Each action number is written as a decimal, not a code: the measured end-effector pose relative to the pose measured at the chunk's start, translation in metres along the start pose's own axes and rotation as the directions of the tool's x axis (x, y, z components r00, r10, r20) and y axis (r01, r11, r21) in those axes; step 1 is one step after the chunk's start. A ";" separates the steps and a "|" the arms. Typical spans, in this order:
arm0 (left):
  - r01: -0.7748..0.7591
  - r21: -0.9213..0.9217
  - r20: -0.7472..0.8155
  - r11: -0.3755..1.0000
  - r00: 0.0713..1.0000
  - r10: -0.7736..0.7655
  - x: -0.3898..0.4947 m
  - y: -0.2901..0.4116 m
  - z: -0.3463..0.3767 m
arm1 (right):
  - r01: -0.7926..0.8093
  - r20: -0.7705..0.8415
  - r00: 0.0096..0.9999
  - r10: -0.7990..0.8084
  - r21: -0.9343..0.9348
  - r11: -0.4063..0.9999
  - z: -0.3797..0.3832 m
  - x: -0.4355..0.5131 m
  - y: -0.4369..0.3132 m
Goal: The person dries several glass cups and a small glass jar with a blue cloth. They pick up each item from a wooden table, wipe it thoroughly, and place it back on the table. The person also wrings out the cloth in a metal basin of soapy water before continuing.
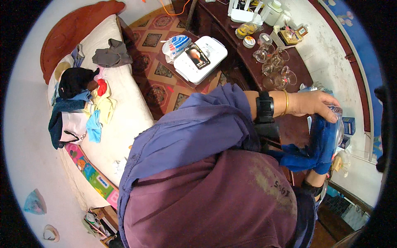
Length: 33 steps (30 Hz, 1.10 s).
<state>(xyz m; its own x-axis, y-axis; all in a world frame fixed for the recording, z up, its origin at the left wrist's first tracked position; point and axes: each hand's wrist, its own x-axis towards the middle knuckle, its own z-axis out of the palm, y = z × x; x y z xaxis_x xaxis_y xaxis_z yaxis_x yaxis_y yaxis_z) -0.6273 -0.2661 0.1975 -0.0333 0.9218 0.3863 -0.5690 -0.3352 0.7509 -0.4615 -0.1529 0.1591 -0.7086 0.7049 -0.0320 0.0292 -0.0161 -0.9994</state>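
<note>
My left hand (319,104) grips the top end of a clear glass vessel (340,131) over the dark wooden table, its thumb on the near side. A blue cloth (322,145) lies along the vessel's side, and a loose part of it hangs towards my body. My right forearm (314,179) reaches up under the cloth. That hand is covered by the fabric, so its fingers are hidden, but the cloth is bunched around it against the glass. Several clear glass mugs (277,69) stand on the table beyond my left forearm.
Farther along the dark table (299,69) are a small round tub (249,42), a tissue box (283,38) and a white router (245,15). A phone (197,55) lies on a white lidded box (214,46). Behind it, clothes (77,83) are heaped on a bed (121,102).
</note>
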 end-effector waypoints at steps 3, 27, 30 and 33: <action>0.022 -0.021 -0.083 1.000 0.996 -0.023 -0.001 -0.005 0.003 | 0.095 0.061 0.995 -0.080 -0.301 0.949 -0.008 -0.011 0.003; -0.022 -0.105 -0.001 0.994 1.000 0.022 0.004 -0.005 0.002 | -0.037 -0.087 0.994 0.063 0.280 0.959 -0.009 -0.023 -0.006; -0.014 -0.114 -0.058 0.993 0.998 0.008 0.003 -0.004 0.006 | -0.010 -0.038 0.999 0.012 0.038 0.999 -0.013 -0.023 -0.006; -0.001 -0.097 -0.177 0.995 0.984 -0.016 0.000 -0.002 0.011 | 0.080 0.084 0.995 -0.050 -0.412 0.908 -0.016 -0.020 -0.008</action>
<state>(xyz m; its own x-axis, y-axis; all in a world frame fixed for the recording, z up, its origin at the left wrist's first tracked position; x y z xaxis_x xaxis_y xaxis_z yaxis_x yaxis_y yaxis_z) -0.6172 -0.2674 0.2014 -0.1687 0.9471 0.2732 -0.6460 -0.3156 0.6951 -0.4360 -0.1556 0.1674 -0.7662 0.6424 0.0171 0.2601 0.3343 -0.9059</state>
